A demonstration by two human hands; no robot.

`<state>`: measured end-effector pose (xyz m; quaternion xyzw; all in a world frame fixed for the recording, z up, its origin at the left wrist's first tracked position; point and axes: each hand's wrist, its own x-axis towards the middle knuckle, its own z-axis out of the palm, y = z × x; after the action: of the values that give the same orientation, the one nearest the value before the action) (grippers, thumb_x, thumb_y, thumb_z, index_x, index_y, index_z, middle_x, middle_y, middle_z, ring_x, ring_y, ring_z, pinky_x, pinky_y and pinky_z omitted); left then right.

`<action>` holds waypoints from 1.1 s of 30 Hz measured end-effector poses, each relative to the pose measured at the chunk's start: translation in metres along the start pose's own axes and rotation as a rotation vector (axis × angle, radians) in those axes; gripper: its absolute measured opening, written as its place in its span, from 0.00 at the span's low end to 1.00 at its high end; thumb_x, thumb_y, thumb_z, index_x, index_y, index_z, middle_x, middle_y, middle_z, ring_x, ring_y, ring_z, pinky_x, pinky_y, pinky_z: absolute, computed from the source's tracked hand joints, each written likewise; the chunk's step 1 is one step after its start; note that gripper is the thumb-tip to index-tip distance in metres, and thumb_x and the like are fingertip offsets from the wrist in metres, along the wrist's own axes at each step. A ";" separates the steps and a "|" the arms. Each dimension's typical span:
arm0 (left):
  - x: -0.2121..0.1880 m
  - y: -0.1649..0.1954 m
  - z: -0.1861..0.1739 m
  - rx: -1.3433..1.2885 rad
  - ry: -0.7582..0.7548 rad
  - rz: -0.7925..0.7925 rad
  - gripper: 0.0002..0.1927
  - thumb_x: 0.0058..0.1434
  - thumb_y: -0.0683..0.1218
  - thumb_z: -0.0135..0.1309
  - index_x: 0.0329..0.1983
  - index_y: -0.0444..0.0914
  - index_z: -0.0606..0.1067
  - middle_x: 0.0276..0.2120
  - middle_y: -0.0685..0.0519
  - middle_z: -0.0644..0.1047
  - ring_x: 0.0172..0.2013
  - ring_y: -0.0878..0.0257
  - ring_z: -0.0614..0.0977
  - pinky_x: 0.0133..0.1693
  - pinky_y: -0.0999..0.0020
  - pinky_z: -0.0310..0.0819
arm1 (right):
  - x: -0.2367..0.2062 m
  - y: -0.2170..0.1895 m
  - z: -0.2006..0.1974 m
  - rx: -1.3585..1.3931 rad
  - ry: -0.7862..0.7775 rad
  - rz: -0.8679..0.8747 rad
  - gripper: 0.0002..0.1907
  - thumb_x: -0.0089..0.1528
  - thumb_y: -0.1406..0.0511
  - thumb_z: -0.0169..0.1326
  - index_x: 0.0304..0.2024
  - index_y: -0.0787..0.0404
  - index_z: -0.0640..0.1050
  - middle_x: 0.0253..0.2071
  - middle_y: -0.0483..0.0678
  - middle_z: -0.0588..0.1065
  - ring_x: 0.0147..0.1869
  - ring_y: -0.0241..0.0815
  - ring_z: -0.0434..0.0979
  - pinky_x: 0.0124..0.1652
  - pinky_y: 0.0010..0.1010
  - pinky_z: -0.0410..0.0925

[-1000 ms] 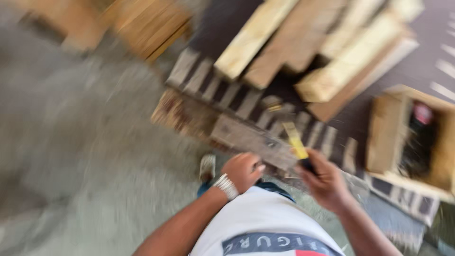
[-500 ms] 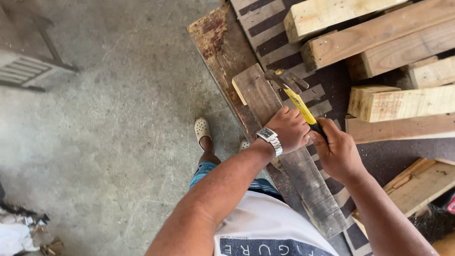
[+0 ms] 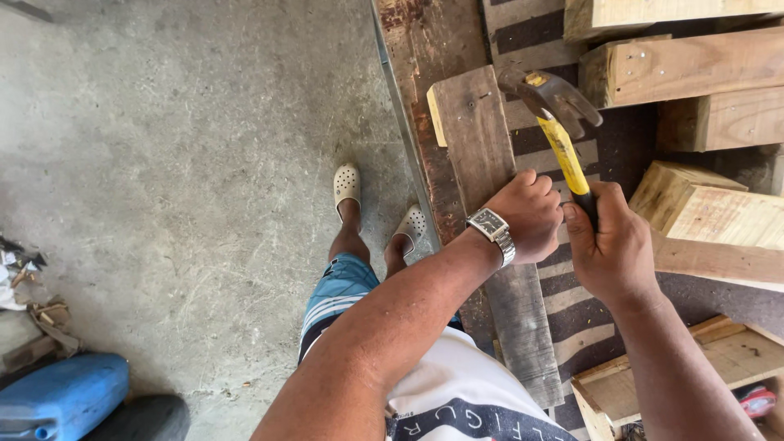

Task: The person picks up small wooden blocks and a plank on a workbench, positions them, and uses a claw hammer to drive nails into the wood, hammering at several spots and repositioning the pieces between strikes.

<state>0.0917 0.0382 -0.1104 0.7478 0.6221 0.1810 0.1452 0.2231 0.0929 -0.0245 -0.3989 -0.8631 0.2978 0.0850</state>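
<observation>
Head view, looking down at a bench edge. Right hand (image 3: 614,249) is closed in a full fist around the dark grip of a claw hammer (image 3: 562,135); the yellow shaft runs up and away from the knuckles, and the steel head sits well above the hand, just beside the top right edge of a weathered plank (image 3: 490,204). Whether the head touches the wood cannot be told. Left hand (image 3: 532,216), wristwatch (image 3: 492,226) on the wrist, is curled loosely with fingers bent, resting on the plank's right side and touching the right hand's thumb side; it grips nothing that can be made out. The plank lies lengthwise on a striped mat over the rusty bench top (image 3: 420,49). Pale timber blocks (image 3: 694,69) are stacked to the right, well apart from the hammer head. Below: concrete floor (image 3: 180,163), two cream clogs (image 3: 347,186), a blue container (image 3: 57,400) at lower left.
</observation>
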 end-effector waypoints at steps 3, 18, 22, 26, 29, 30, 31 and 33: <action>0.003 0.001 -0.003 0.006 -0.067 -0.013 0.07 0.50 0.50 0.56 0.20 0.45 0.79 0.25 0.59 0.77 0.35 0.62 0.75 0.44 0.62 0.63 | 0.012 0.004 0.004 -0.043 -0.084 0.066 0.13 0.72 0.62 0.54 0.53 0.63 0.72 0.30 0.57 0.76 0.35 0.55 0.80 0.33 0.42 0.69; -0.003 0.000 -0.027 0.046 -0.222 0.013 0.12 0.56 0.53 0.52 0.22 0.46 0.81 0.29 0.58 0.79 0.39 0.62 0.75 0.48 0.63 0.62 | 0.008 -0.021 -0.001 -0.059 -0.162 0.079 0.14 0.74 0.61 0.52 0.42 0.66 0.68 0.25 0.50 0.70 0.27 0.46 0.71 0.28 0.36 0.65; -0.004 -0.001 -0.026 0.085 -0.192 0.005 0.11 0.54 0.54 0.52 0.24 0.46 0.81 0.29 0.57 0.80 0.39 0.62 0.76 0.47 0.63 0.62 | -0.003 -0.016 -0.007 0.173 0.081 -0.071 0.10 0.73 0.62 0.48 0.45 0.64 0.69 0.29 0.48 0.72 0.29 0.43 0.74 0.30 0.36 0.67; -0.004 0.003 -0.022 0.071 -0.125 0.007 0.14 0.55 0.55 0.52 0.23 0.44 0.82 0.29 0.57 0.80 0.39 0.61 0.76 0.46 0.61 0.62 | -0.010 -0.012 -0.002 0.245 0.148 -0.026 0.10 0.72 0.61 0.46 0.44 0.62 0.69 0.27 0.48 0.72 0.26 0.41 0.72 0.27 0.35 0.67; -0.004 0.004 -0.026 -0.021 -0.103 0.001 0.10 0.56 0.50 0.49 0.26 0.47 0.81 0.27 0.60 0.80 0.37 0.61 0.76 0.44 0.60 0.62 | 0.002 -0.002 0.014 0.035 -0.024 0.039 0.12 0.71 0.61 0.51 0.40 0.63 0.70 0.26 0.49 0.72 0.29 0.38 0.72 0.28 0.34 0.67; -0.005 0.003 -0.029 -0.016 -0.140 -0.009 0.12 0.57 0.51 0.49 0.25 0.47 0.81 0.28 0.59 0.80 0.38 0.61 0.76 0.46 0.61 0.62 | 0.005 0.003 0.017 -0.026 -0.101 0.061 0.13 0.71 0.61 0.53 0.39 0.64 0.71 0.25 0.49 0.71 0.30 0.38 0.71 0.29 0.34 0.66; -0.006 0.003 -0.032 -0.011 -0.180 -0.016 0.13 0.57 0.53 0.49 0.24 0.46 0.82 0.29 0.59 0.80 0.40 0.61 0.76 0.47 0.61 0.62 | 0.007 0.007 0.017 -0.006 -0.074 0.081 0.12 0.71 0.61 0.52 0.38 0.63 0.70 0.25 0.48 0.72 0.29 0.36 0.72 0.28 0.33 0.66; -0.004 0.003 -0.038 0.032 -0.206 -0.003 0.15 0.57 0.54 0.49 0.24 0.46 0.82 0.29 0.58 0.80 0.40 0.62 0.76 0.49 0.62 0.62 | 0.003 0.014 -0.001 0.017 -0.017 0.110 0.11 0.69 0.62 0.51 0.37 0.62 0.70 0.24 0.45 0.72 0.26 0.34 0.73 0.26 0.31 0.65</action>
<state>0.0763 0.0330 -0.0755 0.7637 0.6077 0.0931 0.1968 0.2308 0.1025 -0.0325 -0.4426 -0.8379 0.3129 0.0644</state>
